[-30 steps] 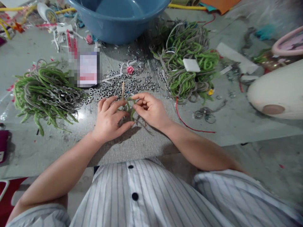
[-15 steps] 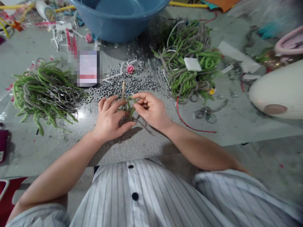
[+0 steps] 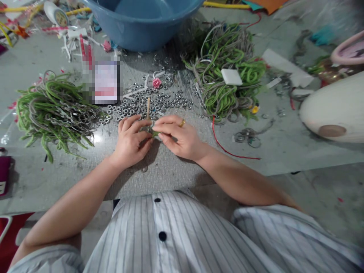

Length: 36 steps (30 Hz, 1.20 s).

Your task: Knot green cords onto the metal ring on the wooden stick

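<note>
My left hand [image 3: 131,140] is closed, with thumb and index finger pinched at a short piece of green cord [image 3: 155,134]. From the other side my right hand [image 3: 180,137], a gold ring on one finger, closes its fingertips on the same cord. Most of the cord is hidden by the fingers. A thin pale wooden stick [image 3: 148,107] points up and away beside my left fingertips; its lower end is hidden. Just beyond both hands lie many small metal rings [image 3: 127,109], loosely spread. A thin loop of cord [image 3: 145,169] shows below my left hand.
Bundles of green and grey cords lie to the left [image 3: 54,110] and right [image 3: 230,94]. A blue basin [image 3: 145,34] stands behind. Also on the table are a phone [image 3: 105,81], a pink rose [image 3: 156,83], a red string [image 3: 224,149] and a large whitish rounded object [image 3: 335,110].
My right hand has shifted left and turned, bringing its fingertips against those of my left hand. My left thumb has drawn in. The green cord is now mostly covered.
</note>
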{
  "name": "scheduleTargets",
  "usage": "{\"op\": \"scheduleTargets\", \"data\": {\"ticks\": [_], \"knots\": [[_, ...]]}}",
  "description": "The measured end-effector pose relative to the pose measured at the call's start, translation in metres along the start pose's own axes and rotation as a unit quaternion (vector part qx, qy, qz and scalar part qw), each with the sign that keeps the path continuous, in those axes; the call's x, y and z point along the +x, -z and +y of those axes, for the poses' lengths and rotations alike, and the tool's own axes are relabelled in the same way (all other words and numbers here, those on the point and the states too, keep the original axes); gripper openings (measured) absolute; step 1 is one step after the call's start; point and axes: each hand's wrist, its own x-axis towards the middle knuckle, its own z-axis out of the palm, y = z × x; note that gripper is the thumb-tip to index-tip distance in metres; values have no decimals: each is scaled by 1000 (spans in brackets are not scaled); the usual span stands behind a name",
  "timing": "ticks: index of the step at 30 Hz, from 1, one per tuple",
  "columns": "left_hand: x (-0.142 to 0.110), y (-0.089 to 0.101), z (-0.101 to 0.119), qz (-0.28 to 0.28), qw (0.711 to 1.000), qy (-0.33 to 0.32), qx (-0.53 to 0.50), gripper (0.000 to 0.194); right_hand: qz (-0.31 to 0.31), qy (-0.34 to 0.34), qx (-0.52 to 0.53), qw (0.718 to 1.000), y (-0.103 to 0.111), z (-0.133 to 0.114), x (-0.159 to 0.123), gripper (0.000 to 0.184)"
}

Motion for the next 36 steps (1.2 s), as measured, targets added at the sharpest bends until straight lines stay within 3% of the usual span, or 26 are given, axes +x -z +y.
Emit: {"op": "scheduleTargets", "data": {"ticks": [2, 6, 16, 23, 29, 36], "knots": [[0, 1, -1, -5, 1000, -2, 0, 16, -53, 23, -4, 998, -2, 2, -2, 26], [1, 2, -2, -18, 1000, -1, 9, 17, -123, -22, -31, 992, -5, 6, -3, 26], [0, 3, -2, 2, 999, -19, 31, 21, -123, -22, -65, 990, -5, 8, -1, 24], [-1, 12, 0, -46, 998, -18, 39, 19, -156, -3, -79, 985, 1, 12, 2, 20], [-3, 13, 2, -103, 993, -29, 40, 29, -175, 14, -97, 980, -2, 14, 1, 17], [-3, 13, 1, -101, 991, -10, 85, 23, -181, 4, -132, 974, -1, 14, 2, 16]]}}
